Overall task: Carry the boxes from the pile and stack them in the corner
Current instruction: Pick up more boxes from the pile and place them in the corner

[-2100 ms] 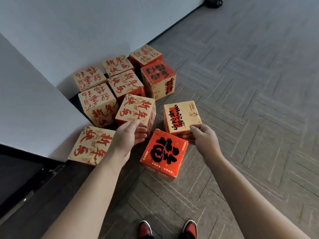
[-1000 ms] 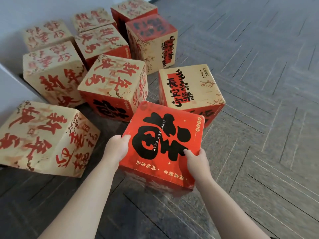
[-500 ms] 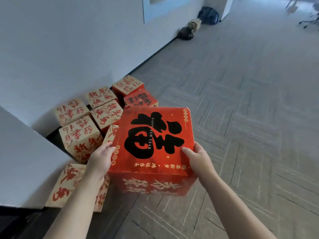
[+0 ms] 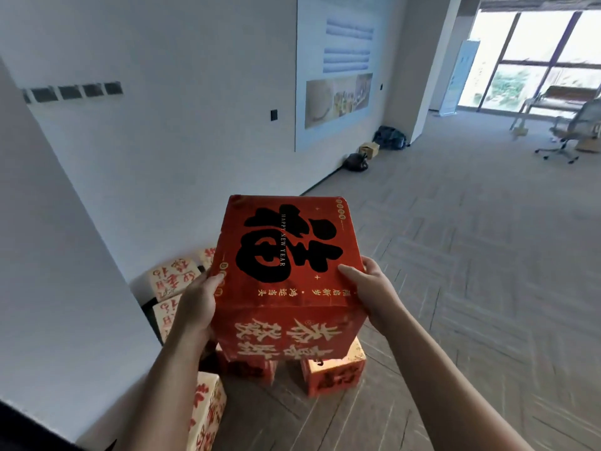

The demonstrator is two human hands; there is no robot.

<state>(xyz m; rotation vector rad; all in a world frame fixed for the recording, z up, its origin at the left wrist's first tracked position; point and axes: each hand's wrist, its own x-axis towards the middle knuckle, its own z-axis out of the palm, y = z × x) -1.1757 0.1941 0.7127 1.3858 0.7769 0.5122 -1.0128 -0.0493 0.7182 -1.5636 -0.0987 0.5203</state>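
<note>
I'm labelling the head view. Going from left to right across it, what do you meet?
left hand → red box → right hand → chair

Daylight pours through the tall glass windows (image 4: 549, 50) at upper right, blown out to white glare, leaving the white wall (image 4: 162, 125) dim and bluish, while wide-angle distortion bends the edges and fine detail looks soft.

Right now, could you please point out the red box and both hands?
red box (image 4: 287, 252): head view, top face
left hand (image 4: 196, 304): head view, its back
right hand (image 4: 370, 288): head view, its back
</note>
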